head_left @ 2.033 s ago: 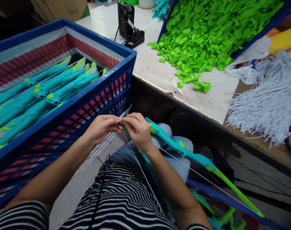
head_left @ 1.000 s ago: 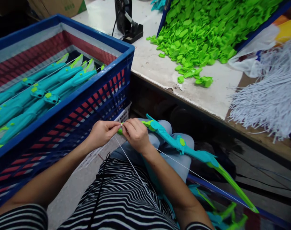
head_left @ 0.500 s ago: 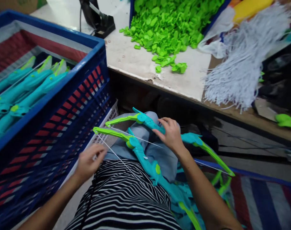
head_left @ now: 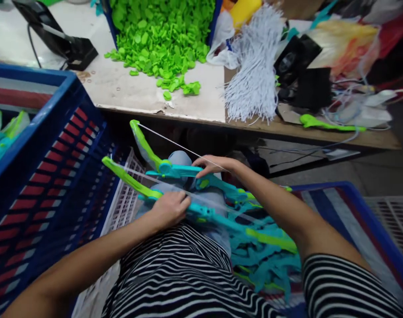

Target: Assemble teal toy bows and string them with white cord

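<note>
Two teal toy bows with lime-green limb tips lie side by side across my lap. My left hand (head_left: 171,207) is closed around the nearer toy bow (head_left: 204,213), just right of its left green limb. On the farther toy bow (head_left: 180,171), my right hand (head_left: 214,164) grips the teal body from above, thumb toward me. A white string (head_left: 175,142) runs from that bow's raised green tip past my right wrist. The nearer bow's string is blurred and crosses close to my left hand. My right forearm hides part of the farther bow.
At left stands a blue crate (head_left: 60,163) with more bows inside. A lined blue crate (head_left: 349,234) at right holds many teal bows. On the workbench (head_left: 128,99) are a pile of green plastic pieces (head_left: 161,48), a bundle of white strings (head_left: 254,66) and a black stand (head_left: 78,53).
My left hand has moved right and closed on the nearer bow. Both bows have turned, and the farther one's string now faces away from me. The view has swung right.
</note>
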Motion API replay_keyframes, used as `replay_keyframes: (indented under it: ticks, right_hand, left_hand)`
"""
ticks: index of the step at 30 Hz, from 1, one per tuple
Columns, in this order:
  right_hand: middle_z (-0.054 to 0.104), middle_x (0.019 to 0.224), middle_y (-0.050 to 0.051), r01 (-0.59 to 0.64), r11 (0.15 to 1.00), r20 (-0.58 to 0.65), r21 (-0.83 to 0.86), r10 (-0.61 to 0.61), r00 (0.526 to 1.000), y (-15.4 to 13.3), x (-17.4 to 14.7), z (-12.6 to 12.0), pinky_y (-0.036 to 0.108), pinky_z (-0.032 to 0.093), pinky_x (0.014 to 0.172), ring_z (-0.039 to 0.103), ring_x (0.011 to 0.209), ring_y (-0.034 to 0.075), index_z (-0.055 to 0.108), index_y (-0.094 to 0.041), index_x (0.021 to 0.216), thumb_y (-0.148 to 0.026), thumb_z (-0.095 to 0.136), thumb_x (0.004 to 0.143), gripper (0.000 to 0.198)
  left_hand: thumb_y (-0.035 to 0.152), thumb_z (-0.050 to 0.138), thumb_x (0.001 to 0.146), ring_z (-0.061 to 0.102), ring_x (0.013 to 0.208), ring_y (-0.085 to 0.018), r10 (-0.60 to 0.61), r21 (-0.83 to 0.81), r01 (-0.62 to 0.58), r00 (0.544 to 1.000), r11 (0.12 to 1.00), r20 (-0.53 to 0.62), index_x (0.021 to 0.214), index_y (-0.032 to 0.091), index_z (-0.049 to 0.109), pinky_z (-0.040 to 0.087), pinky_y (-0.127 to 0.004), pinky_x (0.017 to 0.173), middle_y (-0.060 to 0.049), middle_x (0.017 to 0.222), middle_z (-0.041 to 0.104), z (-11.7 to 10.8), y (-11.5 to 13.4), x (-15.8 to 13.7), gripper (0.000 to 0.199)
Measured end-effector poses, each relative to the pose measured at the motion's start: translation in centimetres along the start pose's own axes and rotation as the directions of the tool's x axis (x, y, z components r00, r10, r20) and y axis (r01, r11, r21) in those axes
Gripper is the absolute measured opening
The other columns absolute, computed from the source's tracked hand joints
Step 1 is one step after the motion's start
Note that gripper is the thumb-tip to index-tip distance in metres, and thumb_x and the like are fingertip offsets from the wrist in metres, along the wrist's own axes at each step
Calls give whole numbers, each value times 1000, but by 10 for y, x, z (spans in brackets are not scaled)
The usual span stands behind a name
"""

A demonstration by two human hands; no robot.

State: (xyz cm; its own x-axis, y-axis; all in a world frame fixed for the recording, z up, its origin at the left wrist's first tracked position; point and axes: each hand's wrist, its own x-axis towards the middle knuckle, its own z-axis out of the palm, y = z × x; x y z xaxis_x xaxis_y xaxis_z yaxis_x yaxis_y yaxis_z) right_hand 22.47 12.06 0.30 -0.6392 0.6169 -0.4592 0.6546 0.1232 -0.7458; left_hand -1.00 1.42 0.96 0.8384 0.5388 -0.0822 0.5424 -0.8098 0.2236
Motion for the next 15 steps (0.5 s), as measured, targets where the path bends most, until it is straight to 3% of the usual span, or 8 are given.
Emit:
replay_keyframes:
  ticks: [3,5,7,8,10,12,15]
  right_hand:
    - [68,72,-2,-110,963,263,245,43,964,7,11,1,19,41,55,58,62,11,70,-16,95,-55,74,59,54]
    - [68,68,-2,-192,922,225,336,119,967,13,19,2,18,43,53,58,58,10,69,-15,98,-55,74,61,54]
    - [68,66,1,-224,898,-37,379,257,966,19,22,-3,19,46,53,60,58,11,69,-14,97,-49,71,68,45]
    - [69,67,4,-232,895,-199,382,325,925,22,21,-8,20,47,54,61,59,12,69,-12,96,-45,68,73,41]
    - [71,73,9,-239,901,-452,363,395,800,28,12,-17,22,49,55,63,62,14,68,-10,98,-41,62,80,36]
    - [72,80,12,-221,917,-585,331,384,715,31,-4,-22,25,51,58,65,66,17,67,-10,100,-42,58,82,38]
    - [72,80,14,-149,947,-720,285,314,619,26,-38,-18,32,54,62,67,67,21,71,-15,91,-53,59,78,42]
  left_hand:
    - [30,59,80,57,99,-30,-141,17,141,990,990,-28,125,14,52,47,-40,81,-16,108,60,-18,-20,17,49]
    - [33,60,78,57,99,-31,-203,35,203,979,979,10,127,11,49,46,-40,81,-17,108,61,-27,-32,34,54]
    - [34,62,76,56,99,-32,-218,75,214,974,974,60,123,8,52,46,-39,78,-18,106,61,-32,-40,53,55]
    - [34,64,74,56,100,-33,-207,102,199,975,975,80,118,7,56,45,-40,78,-19,105,61,-33,-43,61,52]
    - [29,67,72,54,102,-36,-159,140,141,979,980,129,105,5,63,43,-43,81,-22,105,60,-33,-45,75,41]
    - [20,66,70,56,99,-36,-137,135,113,974,984,183,96,4,66,43,-44,80,-23,102,62,-30,-44,82,30]
    - [15,64,70,61,86,-32,-186,80,173,958,982,218,94,6,67,46,-38,69,-21,92,66,-24,-38,82,26]
